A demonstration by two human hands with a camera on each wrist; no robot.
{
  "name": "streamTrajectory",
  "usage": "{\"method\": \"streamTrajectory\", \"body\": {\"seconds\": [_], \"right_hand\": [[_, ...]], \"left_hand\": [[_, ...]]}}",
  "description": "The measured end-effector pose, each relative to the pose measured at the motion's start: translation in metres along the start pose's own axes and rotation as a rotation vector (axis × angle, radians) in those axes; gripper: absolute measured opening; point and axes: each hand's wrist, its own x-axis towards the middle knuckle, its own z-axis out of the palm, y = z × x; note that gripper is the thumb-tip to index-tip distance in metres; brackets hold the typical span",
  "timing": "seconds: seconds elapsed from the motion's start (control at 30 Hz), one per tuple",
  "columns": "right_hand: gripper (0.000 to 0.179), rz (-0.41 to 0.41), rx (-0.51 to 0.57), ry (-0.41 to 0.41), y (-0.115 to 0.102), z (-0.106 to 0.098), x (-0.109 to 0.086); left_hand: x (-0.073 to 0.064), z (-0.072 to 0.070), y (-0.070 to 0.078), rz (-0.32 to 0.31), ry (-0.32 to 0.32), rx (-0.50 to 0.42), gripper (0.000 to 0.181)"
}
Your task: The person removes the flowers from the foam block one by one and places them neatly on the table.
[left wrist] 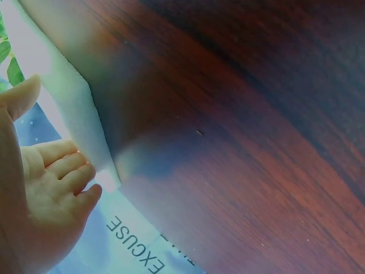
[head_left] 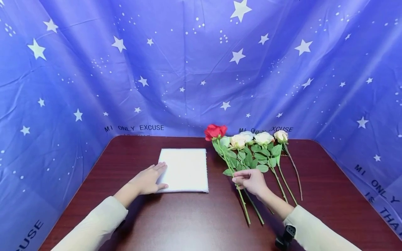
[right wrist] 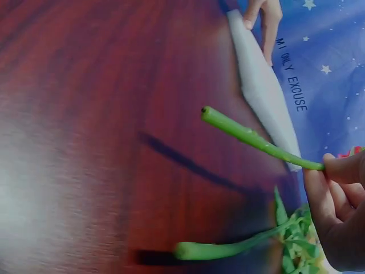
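My left hand [head_left: 149, 178] lies with straight fingers on the left edge of a white square foam block [head_left: 185, 170]. In the left wrist view its fingers [left wrist: 65, 165] rest along the block's side. Between thumb and fingers, my right hand [head_left: 252, 181] pinches the green stem of a red rose [head_left: 215, 131]. The right wrist view shows the stem's cut end [right wrist: 228, 125] raised over the table, its shadow below. Beside the red rose lie several pale roses, among them a peach one [head_left: 238, 142] and a white one [head_left: 263, 138], with their stems toward me.
The dark red wooden table [head_left: 176, 219] has a rounded far edge. A blue curtain [head_left: 188, 69] with white stars and lettering hangs around its back and sides. At the far right of the flowers lies a cream rose [head_left: 281, 136] with a brownish stem.
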Motion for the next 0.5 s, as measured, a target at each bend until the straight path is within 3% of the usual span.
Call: {"method": "streamTrajectory", "body": {"seconds": [0.27,0.4,0.5], "right_hand": [[0.020,0.041,-0.113,0.010,0.019,0.009,-0.007],[0.016,0.093,-0.138,-0.007,0.021,0.014,-0.007],[0.011,0.100,-0.225,0.020,0.019,0.018,-0.007]], "left_hand": [[0.000,0.003,-0.001,-0.006,-0.004,-0.029,0.075],[0.000,0.006,-0.004,-0.009,-0.001,-0.038,0.076],[-0.002,0.008,-0.006,-0.015,0.009,-0.044,0.077]]}}
